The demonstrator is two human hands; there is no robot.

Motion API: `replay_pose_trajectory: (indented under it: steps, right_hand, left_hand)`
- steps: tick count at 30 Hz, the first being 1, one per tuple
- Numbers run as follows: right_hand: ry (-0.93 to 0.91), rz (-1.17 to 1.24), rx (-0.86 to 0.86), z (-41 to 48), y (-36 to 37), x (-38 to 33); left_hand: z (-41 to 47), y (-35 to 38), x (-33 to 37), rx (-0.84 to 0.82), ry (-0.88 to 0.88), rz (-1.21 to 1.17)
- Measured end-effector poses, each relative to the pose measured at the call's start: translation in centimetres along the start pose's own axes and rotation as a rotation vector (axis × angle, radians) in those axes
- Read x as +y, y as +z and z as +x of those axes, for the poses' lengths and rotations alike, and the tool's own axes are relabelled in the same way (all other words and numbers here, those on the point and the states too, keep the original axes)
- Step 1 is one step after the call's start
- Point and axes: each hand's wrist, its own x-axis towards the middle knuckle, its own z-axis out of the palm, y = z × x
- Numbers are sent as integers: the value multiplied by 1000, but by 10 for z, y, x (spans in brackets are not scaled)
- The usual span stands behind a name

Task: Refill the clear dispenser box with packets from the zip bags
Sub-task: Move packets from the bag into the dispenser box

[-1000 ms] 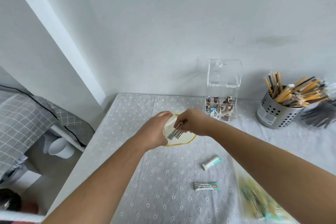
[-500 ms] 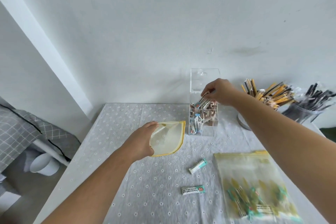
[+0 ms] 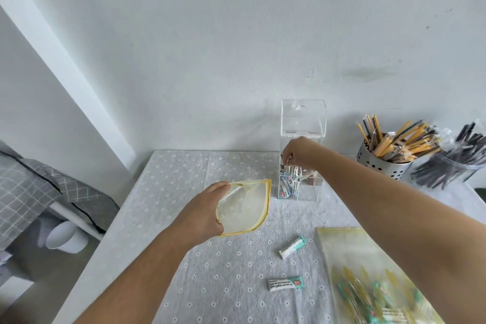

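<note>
The clear dispenser box (image 3: 302, 187) stands at the back of the table with its lid (image 3: 303, 117) flipped up. My right hand (image 3: 299, 154) is over the box's open top, fingers pinched on packets (image 3: 293, 169) that reach down into it. More packets (image 3: 288, 188) fill the box's front left compartment. My left hand (image 3: 203, 214) holds a yellow-edged clear zip bag (image 3: 246, 206), which looks empty, just off the table in front of the box. A second zip bag (image 3: 368, 281) with green packets lies flat at the right, partly under my right forearm.
Two loose green-tipped packets (image 3: 292, 247) (image 3: 285, 284) lie on the dotted tablecloth (image 3: 163, 192) between the bags. A perforated metal cup of wrapped sticks (image 3: 386, 150) and a clear bag of black sticks (image 3: 452, 160) stand at the back right. Left of the table is a drop to grey bedding (image 3: 31, 192).
My right hand drew packets out of the yellow-edged bag, carried them to the box and has now lowered them into its open top. My left hand kept hold of the bag.
</note>
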Motion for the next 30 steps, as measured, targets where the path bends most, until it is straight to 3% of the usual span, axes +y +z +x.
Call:
replay_pose_trajectory:
  steps: [8, 30]
  right_hand:
    - [-20, -128, -121, 17, 26, 7]
    - [17, -135, -115, 20, 38, 7]
  left_hand:
    - [9, -1, -1, -11, 7, -37]
    - [18, 1, -2, -39, -2, -60]
